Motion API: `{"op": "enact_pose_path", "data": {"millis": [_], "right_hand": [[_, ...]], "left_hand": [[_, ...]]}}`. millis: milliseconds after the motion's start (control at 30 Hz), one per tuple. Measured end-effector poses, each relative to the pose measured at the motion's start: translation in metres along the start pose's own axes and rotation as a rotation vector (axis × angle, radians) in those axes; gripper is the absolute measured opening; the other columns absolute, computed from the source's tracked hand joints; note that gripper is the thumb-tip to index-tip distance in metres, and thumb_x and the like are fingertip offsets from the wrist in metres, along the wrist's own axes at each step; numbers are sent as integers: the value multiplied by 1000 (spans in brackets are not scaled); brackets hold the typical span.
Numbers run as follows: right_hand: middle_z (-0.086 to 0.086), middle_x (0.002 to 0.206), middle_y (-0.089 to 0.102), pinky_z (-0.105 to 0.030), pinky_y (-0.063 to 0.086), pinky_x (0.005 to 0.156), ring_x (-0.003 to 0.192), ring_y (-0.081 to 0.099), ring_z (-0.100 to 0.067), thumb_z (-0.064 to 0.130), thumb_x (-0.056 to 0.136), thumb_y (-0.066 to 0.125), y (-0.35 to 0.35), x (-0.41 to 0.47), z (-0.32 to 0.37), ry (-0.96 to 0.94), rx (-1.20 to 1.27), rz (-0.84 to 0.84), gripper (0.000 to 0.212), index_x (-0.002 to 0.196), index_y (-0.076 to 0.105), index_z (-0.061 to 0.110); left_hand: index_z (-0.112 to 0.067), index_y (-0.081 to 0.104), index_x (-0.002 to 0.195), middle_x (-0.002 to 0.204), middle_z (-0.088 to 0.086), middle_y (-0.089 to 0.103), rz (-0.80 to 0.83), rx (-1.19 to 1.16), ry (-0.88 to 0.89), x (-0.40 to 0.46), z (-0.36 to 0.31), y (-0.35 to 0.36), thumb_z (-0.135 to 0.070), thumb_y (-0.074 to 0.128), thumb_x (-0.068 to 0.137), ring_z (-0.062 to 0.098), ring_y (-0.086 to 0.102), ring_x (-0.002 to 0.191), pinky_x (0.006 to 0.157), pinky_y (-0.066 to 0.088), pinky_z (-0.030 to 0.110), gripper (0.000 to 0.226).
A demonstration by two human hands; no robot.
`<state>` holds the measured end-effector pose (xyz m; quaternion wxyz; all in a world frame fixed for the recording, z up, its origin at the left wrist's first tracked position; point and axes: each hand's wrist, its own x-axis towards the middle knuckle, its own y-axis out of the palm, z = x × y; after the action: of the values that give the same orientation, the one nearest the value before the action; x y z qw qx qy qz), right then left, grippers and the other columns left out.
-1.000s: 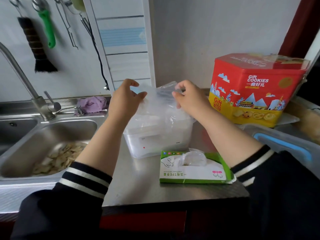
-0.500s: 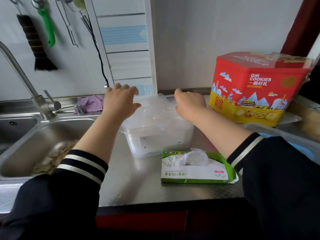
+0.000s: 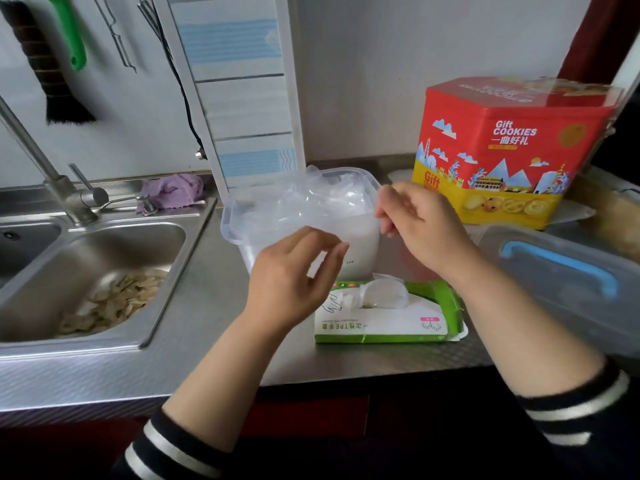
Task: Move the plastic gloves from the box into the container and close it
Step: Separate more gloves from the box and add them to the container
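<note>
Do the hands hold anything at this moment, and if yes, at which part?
Nothing is held. The left hand and the right hand hover with loosely curled fingers, near the clear container stuffed with plastic gloves.

Dark sleeves (image 3: pixel 166 445) — white-striped cuffs — pushed up both bare forearms.

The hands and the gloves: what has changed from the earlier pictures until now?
Both hands let go of the plastic gloves, which now lie in the open container. The left hand and the right hand drew back toward the person, empty. The glove box and the cookie tin stayed in place.
</note>
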<state>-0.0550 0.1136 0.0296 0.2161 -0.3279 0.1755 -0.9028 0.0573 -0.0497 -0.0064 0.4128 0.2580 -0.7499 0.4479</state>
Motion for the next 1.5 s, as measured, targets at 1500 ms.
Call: {"op": "enact_pose_path", "data": {"millis": [1500], "right_hand": [[1,73,70,-48,57,66,58,69,-18,19,98,56,-29,-15,57,23,228,-357,18,84,65,12]], "left_hand": [[-26,54,114,104,-2,67,-85,-628,-547,-22,-34,18,-72,42,86,19,65,101,87,52,41,56]]}}
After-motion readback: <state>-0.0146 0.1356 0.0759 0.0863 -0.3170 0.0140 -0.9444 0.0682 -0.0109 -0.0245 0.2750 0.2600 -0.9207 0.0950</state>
